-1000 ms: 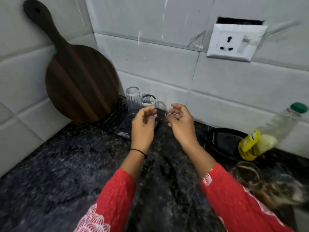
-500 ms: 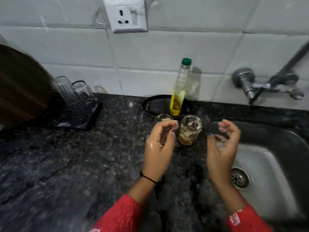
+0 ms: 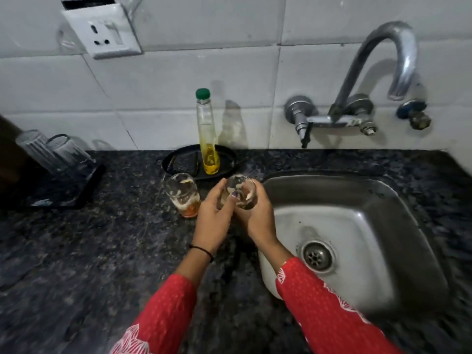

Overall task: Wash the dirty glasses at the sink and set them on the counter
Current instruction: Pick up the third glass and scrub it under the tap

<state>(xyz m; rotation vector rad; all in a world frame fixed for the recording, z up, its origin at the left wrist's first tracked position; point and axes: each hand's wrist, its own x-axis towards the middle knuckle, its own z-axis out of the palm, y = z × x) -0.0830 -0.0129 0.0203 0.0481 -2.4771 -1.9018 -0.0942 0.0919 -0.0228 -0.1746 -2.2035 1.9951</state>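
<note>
Both my hands hold one dirty glass [image 3: 241, 187] with foamy residue at the left edge of the steel sink [image 3: 378, 200]. My left hand [image 3: 214, 223] wraps its near side and my right hand [image 3: 258, 218] curls round its right side. A second dirty glass [image 3: 182, 194] with orange dregs stands on the dark counter just left of them. Two clean glasses [image 3: 51, 152] rest upside down on a black tray [image 3: 76, 190] at the far left.
A tall bottle of yellow liquid with a green cap [image 3: 208, 136] stands on a black oval dish [image 3: 178, 159] behind the glasses. The tap [image 3: 378, 72] curves out of the tiled wall above the sink. A wall socket [image 3: 102, 31] is at the upper left.
The view swung right from the tray of clean glasses to the sink. My hands, empty before, have come together and taken hold of the dirty glass beside the sink.
</note>
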